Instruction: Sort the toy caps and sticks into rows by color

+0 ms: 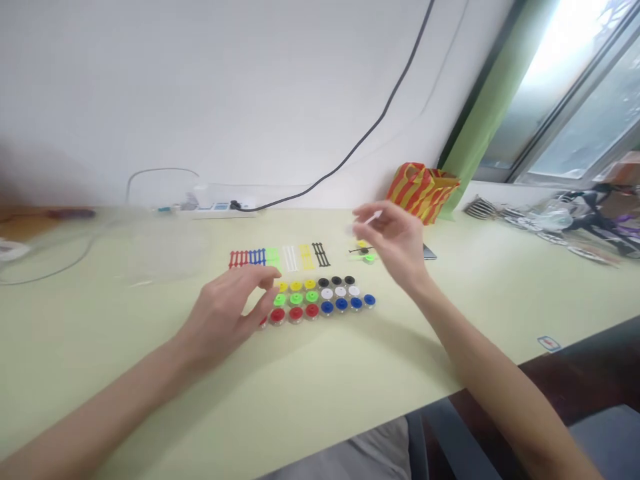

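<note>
My right hand point(397, 243) is raised above the table with thumb and fingers pinched on a white plastic stick point(374, 217) with an arrow-shaped tip. A pale, blurred part shows at the stick's other end. My left hand point(227, 307) hovers at the left end of the round pieces, thumb and index finger apart with nothing seen between them. Rows of yellow pieces point(296, 286), black pieces point(337, 281), green pieces point(297, 299), white pieces point(341, 292), red pieces point(296, 314) and blue pieces point(341, 305) stand there, partly hidden by this hand.
Behind the rows lie sticks sorted by colour, such as black sticks point(321, 255) and red sticks point(239, 259). Below my right hand are green point(369, 259) and dark pieces with sticks. A striped bag point(423, 193), power strip point(215, 211) and transparent box point(165, 247) stand farther back.
</note>
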The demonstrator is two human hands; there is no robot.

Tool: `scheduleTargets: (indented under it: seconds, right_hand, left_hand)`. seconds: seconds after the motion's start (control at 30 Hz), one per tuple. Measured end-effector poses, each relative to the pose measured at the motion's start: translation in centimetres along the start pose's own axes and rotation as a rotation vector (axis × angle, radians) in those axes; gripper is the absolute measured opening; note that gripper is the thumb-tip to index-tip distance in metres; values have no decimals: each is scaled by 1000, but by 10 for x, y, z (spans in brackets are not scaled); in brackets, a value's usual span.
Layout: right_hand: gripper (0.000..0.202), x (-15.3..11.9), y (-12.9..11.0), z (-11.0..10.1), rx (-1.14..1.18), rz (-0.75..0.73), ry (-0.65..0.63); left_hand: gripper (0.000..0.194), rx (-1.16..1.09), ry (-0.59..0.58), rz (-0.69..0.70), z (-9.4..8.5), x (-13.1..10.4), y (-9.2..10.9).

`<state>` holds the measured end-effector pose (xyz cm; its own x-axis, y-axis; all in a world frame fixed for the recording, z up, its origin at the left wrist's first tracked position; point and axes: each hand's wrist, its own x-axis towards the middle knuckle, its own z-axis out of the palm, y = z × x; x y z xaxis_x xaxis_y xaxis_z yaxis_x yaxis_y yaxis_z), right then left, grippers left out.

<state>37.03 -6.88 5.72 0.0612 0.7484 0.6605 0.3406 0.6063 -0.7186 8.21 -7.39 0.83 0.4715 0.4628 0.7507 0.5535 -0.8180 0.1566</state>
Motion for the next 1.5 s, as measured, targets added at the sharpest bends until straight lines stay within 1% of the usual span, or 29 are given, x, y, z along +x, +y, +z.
scheduleTargets:
  seconds: [0.03,0.07,0.1,0.17,0.23,0.27,0.3,0.4,0.5,0.57,0.67,0.77,0.87,0.97,1.03,1.1,1.17,1.27,1.33,1.4,1.5]
  right_hand:
    - [41,10,7,-15,-21,21,21]
    - [43,19,14,-29,-47,51,4]
    - [44,26,22,-44,-84,95,-65]
    - [44,34,36,-67,-178,212,-309]
    - [41,36,48,-82,-253,333,-528]
    - [39,36,53,-86,-284,386,-596]
    - [38,35,58,-89,-308,433,-632]
    - [37,34,72,-92,-320,534,-624]
    - [40,36,81,-98,-277,586,-591]
    - [43,38,86,-105,-271,620,-608]
    - [44,41,93,-115,-340,667,-699]
    - [42,43,102,-122,-508,689,-817]
    - [41,45,108,-128,-681,748,-880]
    - [37,47,107,-134,-795,797,-838]
    - [32,49,102,-136,-821,743,-781]
    - [28,49,96,-134,-816,662,-755]
    - [28,47,89,-128,-792,624,-781]
    - [28,44,84,-113,-776,640,-853]
    - [24,41,83,-105,-788,651,-869]
    - [19,40,83,-100,-800,652,-878]
    - [16,39,81,-100,-815,652,-893]
  left_hand:
    - [14,8,5,-2,1,-1,-3]
    - [15,18,8,-2,2,-2,-6]
    - [16,29,8,-4,2,-2,-8]
    - [16,46,11,-2,3,-3,-12]
    - [17,54,22,8,3,-2,-15]
    - [17,56,27,13,3,-2,-16]
    - [17,60,32,21,3,-1,-16]
    - [17,83,27,37,1,0,-17]
    - [17,96,22,35,0,1,-16]
    - [18,94,30,32,1,1,-16]
    - [20,108,-25,-11,1,0,-15]
    - [20,94,-111,-47,2,-1,-16]
    - [19,68,-130,-43,1,-3,-19]
    - [18,74,-137,-46,1,-4,-21]
    - [18,83,-137,-44,1,-4,-21]
    - [19,93,-142,-47,2,-4,-21]
    - [20,99,-151,-57,3,-4,-21]
    - [20,99,-155,-75,3,-5,-21]
    - [20,95,-156,-87,3,-5,-21]
    - [20,93,-161,-98,3,-5,-20]
    - [21,94,-179,-112,3,-5,-20]
